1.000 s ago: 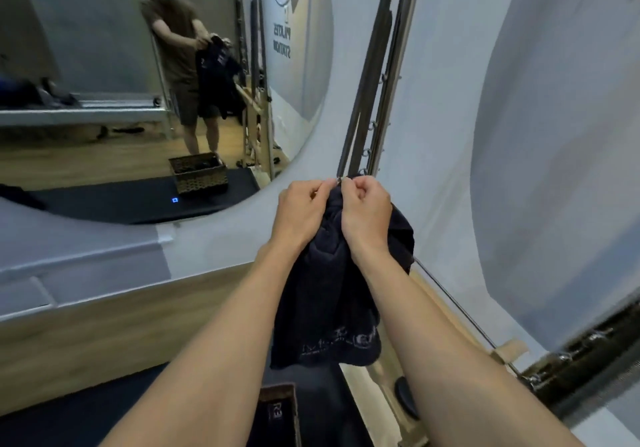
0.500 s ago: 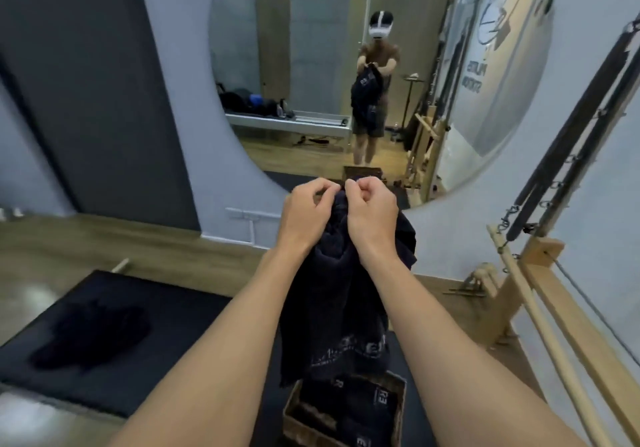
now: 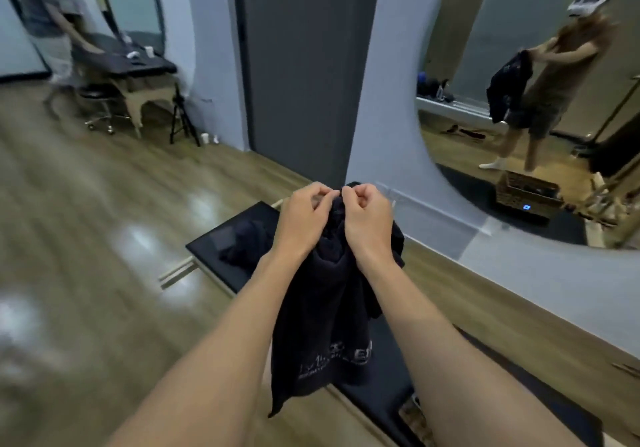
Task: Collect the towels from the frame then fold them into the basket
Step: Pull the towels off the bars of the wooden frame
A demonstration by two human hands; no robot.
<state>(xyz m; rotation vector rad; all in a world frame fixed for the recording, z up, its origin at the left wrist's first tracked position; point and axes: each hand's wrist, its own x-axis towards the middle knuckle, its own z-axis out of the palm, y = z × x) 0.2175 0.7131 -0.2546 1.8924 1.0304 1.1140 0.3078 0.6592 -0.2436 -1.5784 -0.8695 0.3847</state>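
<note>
A dark navy towel (image 3: pixel 322 325) with pale lettering near its hem hangs in front of me, bunched at its top edge. My left hand (image 3: pixel 304 218) and my right hand (image 3: pixel 369 221) pinch that top edge side by side, knuckles almost touching. Another dark towel (image 3: pixel 247 242) lies crumpled on the black mat (image 3: pixel 221 238) beyond my hands. A corner of the woven basket (image 3: pixel 414 419) peeks out under my right forearm; most of it is hidden. The basket also shows as a reflection in the round mirror (image 3: pixel 526 193).
Shiny wooden floor (image 3: pixel 86 273) spreads to the left. A grey door panel (image 3: pixel 304 65) stands straight ahead. At far left another person (image 3: pixel 52 20) stands by a black table (image 3: pixel 138 62) with a stool and a tripod. The wall runs along the right.
My view has swung left, from the frame and mirror toward the open room. Both hands keep the same pinch on the towel's top edge; the basket has slid under my right arm.
</note>
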